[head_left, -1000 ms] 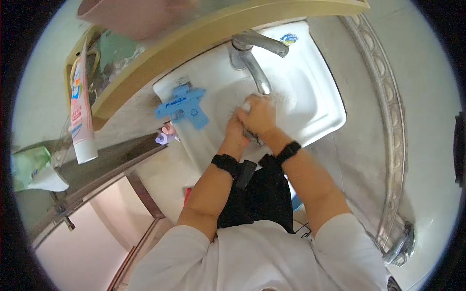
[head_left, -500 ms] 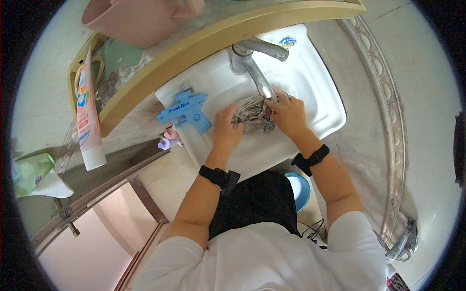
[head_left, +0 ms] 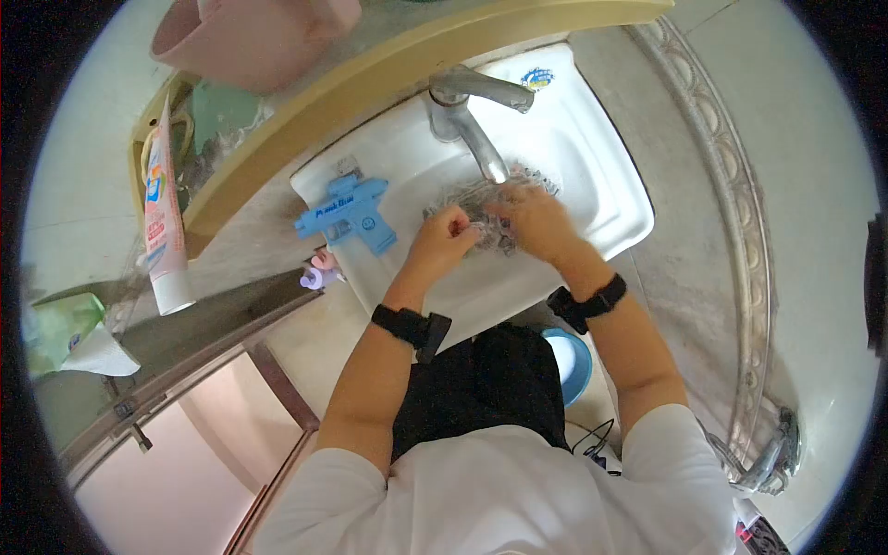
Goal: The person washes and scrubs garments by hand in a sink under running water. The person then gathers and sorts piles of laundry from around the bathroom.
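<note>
A wet, crumpled grey patterned cloth (head_left: 462,197) lies in the white washbasin (head_left: 421,301), below the spout of the metal faucet (head_left: 481,148). At the cloth's near left side, my left hand (head_left: 438,248) is closed, its fingers curled round part of the fabric. Over the right part of the cloth, my right hand (head_left: 541,227) is bent down just under the spout. Motion smears its fingers, so I cannot make out their grip. The two hands are close together but apart. A blue toy water gun (head_left: 356,213) rests on the basin's left rim.
A yellowish shelf edge (head_left: 388,79) curves above the basin, with a pink container (head_left: 250,46) behind it. A toothpaste tube (head_left: 164,222) stands at the left. Below the basin is a blue bucket (head_left: 578,368). A chrome fitting (head_left: 772,458) is at lower right.
My right hand has moved slightly down and left over the cloth and is now blurred. My left hand has turned, its fingers more tightly curled. The view has shifted slightly.
</note>
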{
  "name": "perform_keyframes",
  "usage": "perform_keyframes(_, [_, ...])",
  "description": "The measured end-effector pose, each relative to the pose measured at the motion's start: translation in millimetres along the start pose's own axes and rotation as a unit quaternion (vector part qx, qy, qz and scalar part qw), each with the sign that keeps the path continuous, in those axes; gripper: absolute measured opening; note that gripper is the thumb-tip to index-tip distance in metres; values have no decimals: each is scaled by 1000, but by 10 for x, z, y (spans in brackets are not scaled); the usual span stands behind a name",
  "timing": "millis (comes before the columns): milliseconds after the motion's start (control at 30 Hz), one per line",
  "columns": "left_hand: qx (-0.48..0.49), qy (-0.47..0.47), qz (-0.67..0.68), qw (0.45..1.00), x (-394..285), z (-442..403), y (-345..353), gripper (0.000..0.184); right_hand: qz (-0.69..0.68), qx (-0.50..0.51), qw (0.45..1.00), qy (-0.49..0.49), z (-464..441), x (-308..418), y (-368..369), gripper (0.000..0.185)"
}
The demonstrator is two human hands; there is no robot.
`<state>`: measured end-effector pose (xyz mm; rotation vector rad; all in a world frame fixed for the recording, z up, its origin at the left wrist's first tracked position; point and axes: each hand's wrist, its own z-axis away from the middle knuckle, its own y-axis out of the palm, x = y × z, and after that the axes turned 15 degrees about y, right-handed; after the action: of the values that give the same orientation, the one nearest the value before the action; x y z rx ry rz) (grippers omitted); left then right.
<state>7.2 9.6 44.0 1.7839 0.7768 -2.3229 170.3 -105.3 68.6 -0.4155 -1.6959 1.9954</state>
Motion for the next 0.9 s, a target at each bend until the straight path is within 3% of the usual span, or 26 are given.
perform_keyframes(33, [0,2,-3,1000,-26,54,-39,14,-44,-60,995,-64,-2,17,157,26])
perform_keyframes(67, [-55,-18,127,990,-47,129,-79,15,-88,-119,981,-126,-11,3,301,25])
perform_keyframes(100, [-108,-39,256,960,-50,188,-117,17,-90,-121,981,-125,-7,-35,286,25])
perform_keyframes(133, [-107,-40,254,960,-14,232,-148,17,-231,-6,971,-54,16,-123,235,22])
perform_keyframes(167, [-152,-35,310,938,37,279,-174,17,-363,111,925,18,47,-207,183,19])
perform_keyframes(200, [-197,-30,365,909,63,302,-183,18,-363,112,925,19,73,-291,115,19])
perform_keyframes(233, [-197,-30,366,909,31,308,-187,18,-551,171,813,80,91,-373,24,17])
perform_keyframes(267, [-122,-9,248,961,-3,316,-184,20,-707,221,657,138,104,-422,-46,17])
perform_keyframes(300, [-44,12,125,991,-30,322,-175,24,-706,222,658,139,115,-420,-124,17])
perform_keyframes(333, [-45,12,127,991,52,303,-105,24,-733,230,622,150,131,-410,-197,18])
perform_keyframes(367, [-61,102,-38,992,193,250,6,27,-760,236,585,160,145,-398,-234,20])
perform_keyframes(400, [-76,188,-202,958,200,210,66,30,-758,237,587,159,173,-384,-212,20])
perform_keyframes(467, [-74,155,-212,962,224,196,147,30,-699,307,640,88,249,-348,-131,20])
perform_keyframes(500, [-69,121,-220,965,232,195,168,30,-698,308,641,88,280,-342,-191,20])
perform_keyframes(567, [-39,133,-196,971,363,185,118,28,-805,224,530,142,335,-375,-353,22])
perform_keyframes(600, [-10,146,-173,974,416,195,114,26,-734,170,642,142,232,-455,-270,33])
perform_keyframes(633, [-11,144,-172,974,405,206,129,26,-733,172,643,142,131,-473,-136,33])
perform_keyframes(667, [1,74,-141,987,389,203,139,26,-572,157,784,182,34,-466,7,39])
perform_keyframes(700, [12,6,-111,994,370,179,140,27,-384,132,889,212,-33,-440,72,45])
perform_keyframes(733, [9,8,-112,994,421,155,155,27,-316,83,928,178,-66,-346,62,50])
perform_keyframes(767, [-21,-11,-87,996,489,166,189,28,-316,83,928,178,-119,-292,160,50])
perform_keyframes(833, [-51,-32,-64,996,558,202,232,29,-144,-21,978,148,-238,-144,317,41])
perform_keyframes(900, [-193,23,-48,980,599,217,240,37,-155,18,974,165,-281,-74,144,33])
